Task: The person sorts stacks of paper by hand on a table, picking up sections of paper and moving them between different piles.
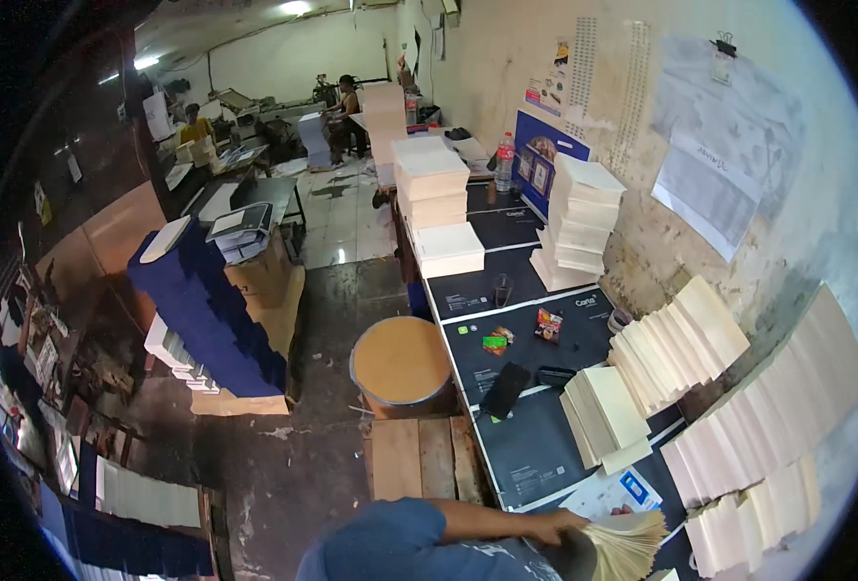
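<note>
At the bottom right of the head view, my left hand (557, 525) reaches across from a blue sleeve and closes on the near left edge of a fanned stack of cream paper sheets (632, 542). Fingertips of my right hand (623, 510) show at the stack's far edge, apparently holding it; the rest of that hand is hidden. Just beyond lies a white and blue printed sheet (608, 492). A thick block of cream sheets (603, 416) sits farther up the table, and leaning rows of paper (768, 397) fan along the wall side.
The dark-topped table (545, 465) holds a black phone (505, 390), small packets (547, 325), a glass (502, 290), a bottle (505, 163) and tall paper stacks (584, 208). Left are a round drum (402, 360) and a navy stack (211, 300). Two people sit far back.
</note>
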The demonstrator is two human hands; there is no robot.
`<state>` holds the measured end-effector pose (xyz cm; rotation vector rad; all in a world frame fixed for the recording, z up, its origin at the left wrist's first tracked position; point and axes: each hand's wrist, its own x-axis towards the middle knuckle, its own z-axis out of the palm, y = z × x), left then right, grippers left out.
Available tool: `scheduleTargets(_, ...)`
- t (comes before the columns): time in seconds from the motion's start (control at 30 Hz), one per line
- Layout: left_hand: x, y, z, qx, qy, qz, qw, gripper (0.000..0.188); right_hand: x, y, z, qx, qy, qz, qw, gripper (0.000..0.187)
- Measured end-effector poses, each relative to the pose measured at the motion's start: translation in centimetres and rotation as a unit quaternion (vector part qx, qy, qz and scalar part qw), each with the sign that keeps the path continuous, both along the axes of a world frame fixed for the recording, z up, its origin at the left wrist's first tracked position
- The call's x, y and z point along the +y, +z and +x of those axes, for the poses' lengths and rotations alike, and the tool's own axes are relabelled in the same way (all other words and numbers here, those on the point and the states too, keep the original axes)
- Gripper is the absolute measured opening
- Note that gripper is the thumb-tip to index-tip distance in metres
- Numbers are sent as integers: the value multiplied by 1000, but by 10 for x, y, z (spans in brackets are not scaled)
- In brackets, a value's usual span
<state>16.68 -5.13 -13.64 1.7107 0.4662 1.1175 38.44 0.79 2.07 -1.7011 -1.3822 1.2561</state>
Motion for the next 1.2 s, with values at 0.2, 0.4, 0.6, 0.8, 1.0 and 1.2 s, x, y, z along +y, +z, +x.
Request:
scheduleTargets(0.2,40,115,24,228,-39,-288,929,69,-56,7,70,-50,-107,-7,993,41)
scheduleTargets(0.4,52,53,-37,103,-156,-571,799,67,-51,74,17,-247,-143,207,936,42)
scheduleTargets(0.6,66,51,-16,241,-111,-526,808,55,-85,-14,-38,-518,176,59,835,60)
scheduleTargets(0.8,53,49,-21,189,-71,-574,793,53,-112,-88,-14,-372,84,141,914,61)
scheduleTargets(1.0,54,60,-18,195,-48,-563,802,50,-112,-103,-9,-308,28,180,934,73)
scheduleTargets(1.2,61,67,-27,163,-82,-617,766,50,-122,-29,13,368,-361,-6,857,91)
